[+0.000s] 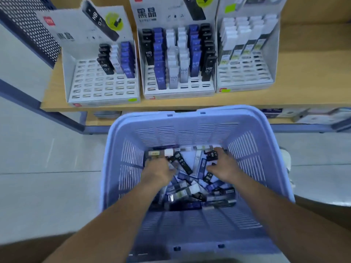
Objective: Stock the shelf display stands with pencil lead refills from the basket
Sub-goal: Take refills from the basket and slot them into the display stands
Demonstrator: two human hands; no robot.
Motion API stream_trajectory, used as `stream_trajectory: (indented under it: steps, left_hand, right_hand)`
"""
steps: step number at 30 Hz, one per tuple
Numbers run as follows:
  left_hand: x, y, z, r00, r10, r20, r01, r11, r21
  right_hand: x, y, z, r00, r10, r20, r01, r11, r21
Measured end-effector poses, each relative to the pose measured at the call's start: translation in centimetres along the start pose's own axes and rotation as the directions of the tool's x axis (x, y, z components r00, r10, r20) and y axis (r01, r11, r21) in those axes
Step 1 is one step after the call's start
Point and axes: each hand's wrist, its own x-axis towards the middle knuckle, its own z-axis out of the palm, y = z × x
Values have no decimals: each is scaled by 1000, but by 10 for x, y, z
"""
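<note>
A pale purple plastic basket [171,133] stands on the floor below the shelf, with several black, blue and white pencil lead refills [190,188] loose in its bottom. Both my hands reach into it. My left hand [157,171] curls its fingers down around refills at the basket's left side. My right hand [225,168] pinches a black HB 0.7 refill [211,155] at the far right. On the wooden shelf stand three white display stands: the left one [91,86] mostly bare slots, the middle one [178,93] nearly full, the right one [245,76] filled at its back rows.
The wooden shelf [313,63] runs across the top, its front edge just beyond the basket. A dark perforated panel [24,25] leans at the far left. A lower shelf holds boxed goods [322,114]. Grey floor tiles [47,158] lie to the left.
</note>
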Motion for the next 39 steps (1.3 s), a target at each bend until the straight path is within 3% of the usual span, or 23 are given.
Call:
stream_trajectory:
  steps: [4, 7, 11, 15, 19, 22, 24, 25, 27, 29, 30, 32, 33, 37, 39]
  left_hand:
    - [20, -17, 38, 994, -103, 34, 104, 994, -34]
    - [29, -18, 55, 994, -105, 3, 105, 994, 29]
    - [29, -16, 74, 989, -147, -31, 140, 977, -158]
    - [29, -18, 77, 988, -80, -130, 54, 980, -192]
    - [32, -23, 60, 995, -38, -87, 16, 972, -233]
    - [29, -21, 47, 995, -68, -72, 33, 911, -412]
    - [26, -16, 38, 996, -83, -17, 56, 798, -599]
    - [23, -13, 33, 996, -86, 11, 71, 726, -684]
    - [18, -5, 23, 994, -104, 32, 86, 573, -815]
    - [12, 3, 15, 992, -121, 33, 84, 445, -892]
    - [8, 7, 11, 992, -122, 23, 69, 393, -917]
    - [1, 12, 7, 990, -139, -2, 41, 310, -950]
    - [-3, 13, 5, 988, -152, -28, 20, 303, -953]
    - [-16, 18, 3, 972, -166, -168, -72, 467, -881]
    - [-24, 23, 0, 955, -197, -220, -99, 489, -866]
  right_hand:
    - [23, 14, 26, 998, -55, 13, 56, 984, -170]
    - [34, 13, 32, 998, -53, 22, 57, 969, -241]
    - [38, 10, 36, 995, -81, -62, 57, 946, -320]
    - [42, 19, 41, 983, -91, -160, 50, 970, -238]
    - [40, 21, 50, 991, -93, -94, 73, 979, -193]
    - [38, 13, 48, 991, -106, -86, 105, 994, -12]
    - [34, 6, 47, 999, 9, -46, 3, 963, 269]
    - [29, 1, 48, 996, 89, 18, -88, 888, 450]
    - [19, -9, 46, 965, 185, 188, -263, 631, 730]
    - [6, -21, 38, 935, 166, 314, -355, 417, 836]
    - [1, -27, 34, 928, 141, 345, -373, 354, 858]
    - [-12, -37, 24, 934, 106, 342, -357, 325, 876]
    - [-18, -42, 20, 944, 100, 315, -330, 338, 881]
    - [-43, -54, 6, 961, 14, 277, -263, 358, 896]
    - [-57, -57, -2, 956, -70, 283, -233, 404, 885]
